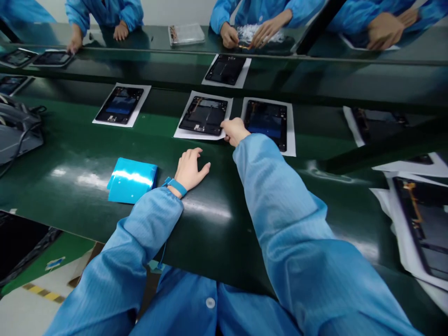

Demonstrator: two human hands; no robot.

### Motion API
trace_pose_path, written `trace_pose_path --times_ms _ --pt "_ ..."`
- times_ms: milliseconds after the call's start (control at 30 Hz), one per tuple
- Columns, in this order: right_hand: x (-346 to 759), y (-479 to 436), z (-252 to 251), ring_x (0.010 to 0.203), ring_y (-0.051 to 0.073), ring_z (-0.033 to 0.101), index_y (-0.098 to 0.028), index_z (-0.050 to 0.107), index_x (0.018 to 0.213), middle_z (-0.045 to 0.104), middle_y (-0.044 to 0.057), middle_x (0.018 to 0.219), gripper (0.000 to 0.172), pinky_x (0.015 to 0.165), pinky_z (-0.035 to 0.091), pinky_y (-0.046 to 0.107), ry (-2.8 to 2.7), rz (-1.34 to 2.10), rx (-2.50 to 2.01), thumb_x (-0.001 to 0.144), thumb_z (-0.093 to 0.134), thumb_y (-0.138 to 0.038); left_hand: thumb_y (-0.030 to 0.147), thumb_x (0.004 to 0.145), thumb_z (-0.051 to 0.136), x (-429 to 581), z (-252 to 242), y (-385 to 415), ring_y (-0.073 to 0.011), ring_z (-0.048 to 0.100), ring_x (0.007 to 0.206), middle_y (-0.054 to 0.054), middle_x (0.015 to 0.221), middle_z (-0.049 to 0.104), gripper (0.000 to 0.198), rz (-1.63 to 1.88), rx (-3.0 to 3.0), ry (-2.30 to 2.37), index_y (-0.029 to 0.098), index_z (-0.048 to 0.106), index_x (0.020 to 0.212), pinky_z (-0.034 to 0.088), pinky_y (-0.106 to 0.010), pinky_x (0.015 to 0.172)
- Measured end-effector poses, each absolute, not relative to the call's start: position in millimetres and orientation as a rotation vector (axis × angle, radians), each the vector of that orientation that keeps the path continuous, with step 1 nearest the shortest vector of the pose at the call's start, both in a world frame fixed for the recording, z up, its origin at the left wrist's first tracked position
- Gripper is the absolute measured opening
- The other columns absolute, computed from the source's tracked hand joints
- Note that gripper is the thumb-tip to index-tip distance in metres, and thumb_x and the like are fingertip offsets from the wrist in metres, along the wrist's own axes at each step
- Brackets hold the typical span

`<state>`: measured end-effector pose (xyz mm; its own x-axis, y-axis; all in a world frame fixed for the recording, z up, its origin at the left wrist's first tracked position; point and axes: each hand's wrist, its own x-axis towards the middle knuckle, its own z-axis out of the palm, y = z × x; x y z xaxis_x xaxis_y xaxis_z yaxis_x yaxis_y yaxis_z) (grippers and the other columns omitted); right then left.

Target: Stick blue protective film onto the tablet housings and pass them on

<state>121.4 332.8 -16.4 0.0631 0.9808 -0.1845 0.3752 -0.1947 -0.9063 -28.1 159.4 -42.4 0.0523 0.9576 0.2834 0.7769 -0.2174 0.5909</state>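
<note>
My left hand (190, 170) rests on the green table (70, 149), fingers apart and nothing in it, right of a stack of shiny blue film sheets (133, 181). A blue band circles that wrist. Reaching forward, my right hand (235, 130) pinches the lower right corner of a black tablet housing (204, 115) or the white sheet under it; which of the two is hard to tell. Just right of that hand, another black housing (268, 122) with a blue film area lies on white paper, partly behind my sleeve. A similar housing (120, 105) lies further left.
Stacked housings on white sheets (427, 224) stand at the right edge. A dark bar (385, 144) crosses there. Grey equipment with a cable (17, 126) sits far left. Beyond a raised ledge are co-workers' hands (268, 32), a clear tray (186, 35) and another housing (226, 69).
</note>
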Motion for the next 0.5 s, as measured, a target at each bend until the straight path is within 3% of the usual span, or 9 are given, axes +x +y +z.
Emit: trace_pose_path --times_ms 100,200,367,433,500 --pt "127 320 -3 0.06 0.01 0.048 -0.017 0.055 0.09 0.047 -0.004 0.066 0.01 0.052 0.044 0.022 -1.189 1.212 -1.63 0.098 0.054 -0.022 0.039 0.092 0.062 -34 -46 167 -0.0227 0.061 0.114 -0.015 0.13 0.06 0.048 1.25 1.715 1.703 0.016 0.051 0.132 0.051 -0.037 0.1" --pt "142 293 9 0.061 0.012 0.05 -0.021 0.05 0.082 0.047 -0.003 0.066 0.013 0.052 0.043 0.023 -1.089 1.273 -1.537 0.095 0.054 -0.02 0.048 0.1 0.048 -40 -44 175 -0.0174 0.068 0.103 -0.014 0.136 0.061 0.046 1.48 1.198 1.579 0.02 0.046 0.136 0.056 -0.032 0.092" --pt "184 210 11 0.066 0.014 0.059 -0.02 0.055 0.073 0.057 0.0 0.068 0.017 0.063 0.052 0.028 -1.043 1.355 -1.404 0.089 0.059 -0.023 0.07 0.099 0.029 -37 -31 173 -0.0209 0.073 0.075 -0.013 0.094 0.074 0.066 1.258 0.796 1.156 0.015 0.059 0.119 0.059 -0.033 0.07" --pt "206 171 5 0.069 0.016 0.062 -0.02 0.059 0.072 0.062 0.001 0.069 0.018 0.065 0.054 0.029 -1.04 1.406 -1.367 0.086 0.065 -0.03 0.077 0.095 0.033 -31 -27 167 -0.0234 0.074 0.077 -0.012 0.088 0.074 0.072 1.148 0.763 1.028 0.015 0.065 0.112 0.06 -0.035 0.069" --pt "228 136 -1 0.069 0.019 0.064 -0.021 0.063 0.074 0.066 0.002 0.071 0.022 0.064 0.055 0.031 -1.03 1.485 -1.353 0.083 0.072 -0.039 0.075 0.091 0.048 -24 -26 160 -0.0249 0.075 0.087 -0.011 0.094 0.076 0.066 1.109 0.769 0.958 0.015 0.068 0.111 0.062 -0.037 0.076"
